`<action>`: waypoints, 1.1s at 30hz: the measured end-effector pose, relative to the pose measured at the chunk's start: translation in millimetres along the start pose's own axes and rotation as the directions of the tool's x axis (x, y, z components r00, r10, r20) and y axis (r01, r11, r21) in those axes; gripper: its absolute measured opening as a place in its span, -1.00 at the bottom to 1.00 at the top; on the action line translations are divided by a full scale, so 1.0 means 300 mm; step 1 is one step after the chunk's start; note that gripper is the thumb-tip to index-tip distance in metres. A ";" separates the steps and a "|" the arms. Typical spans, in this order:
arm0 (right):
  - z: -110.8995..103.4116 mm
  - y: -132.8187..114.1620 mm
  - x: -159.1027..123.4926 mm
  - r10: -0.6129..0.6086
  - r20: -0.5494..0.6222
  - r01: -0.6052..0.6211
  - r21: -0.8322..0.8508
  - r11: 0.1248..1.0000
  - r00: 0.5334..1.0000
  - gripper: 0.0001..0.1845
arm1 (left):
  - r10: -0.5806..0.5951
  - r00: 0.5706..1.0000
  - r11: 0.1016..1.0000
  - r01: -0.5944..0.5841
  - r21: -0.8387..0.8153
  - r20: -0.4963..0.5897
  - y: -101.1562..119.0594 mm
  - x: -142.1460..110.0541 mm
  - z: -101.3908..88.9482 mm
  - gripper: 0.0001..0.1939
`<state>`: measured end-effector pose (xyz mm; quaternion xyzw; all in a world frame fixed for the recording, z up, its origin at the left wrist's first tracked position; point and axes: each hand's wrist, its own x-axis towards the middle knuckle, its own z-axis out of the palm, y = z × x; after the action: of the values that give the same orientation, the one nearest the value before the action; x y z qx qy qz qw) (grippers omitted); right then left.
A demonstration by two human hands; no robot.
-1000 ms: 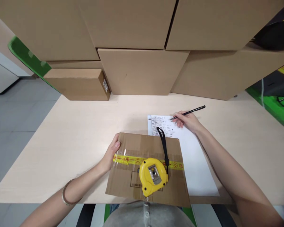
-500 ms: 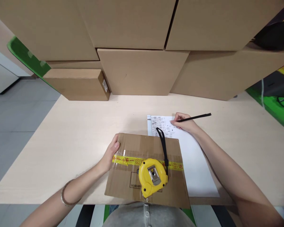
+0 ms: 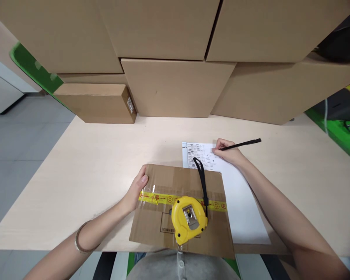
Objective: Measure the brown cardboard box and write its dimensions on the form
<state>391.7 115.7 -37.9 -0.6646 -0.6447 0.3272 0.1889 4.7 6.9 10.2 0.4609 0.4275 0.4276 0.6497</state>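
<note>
A flat cardboard box sealed with yellow smiley tape lies at the table's near edge. On top of it rests a yellow tape measure with a black wrist strap. My left hand grips the box's left edge, thumb on top. My right hand pinches a black pen, its tip on the printed top of a white paper sheet. The sheet lies partly under the box's right side.
Large cardboard cartons are stacked along the back of the pale wooden table. A smaller labelled box sits at the back left. Green floor marking and dark gear show at the far right.
My right hand has lowered the pen from a raised slant to a flatter angle and shifted slightly on the sheet. The left hand, box and tape measure have stayed put.
</note>
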 end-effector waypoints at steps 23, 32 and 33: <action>-0.047 -0.541 -0.488 -0.545 0.428 0.610 -0.019 0.792 0.721 -0.27 | 0.428 0.903 0.841 -0.411 0.351 0.034 0.018 -0.006 -0.015 -0.67; -0.014 -0.643 -0.470 -0.519 0.417 0.471 0.221 0.854 0.746 -0.31 | 0.343 0.936 0.883 -0.351 0.312 0.084 0.000 -0.008 -0.047 -0.39; 0.000 -0.679 -0.459 -0.555 0.407 0.516 0.211 0.830 0.726 -0.29 | 0.324 0.943 0.905 -0.334 0.263 0.081 -0.005 -0.006 -0.051 -0.29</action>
<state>248.5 0.5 125.6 -0.3470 -0.8201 0.4303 0.1477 -10.2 8.3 5.7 0.6189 0.3871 0.4596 0.5059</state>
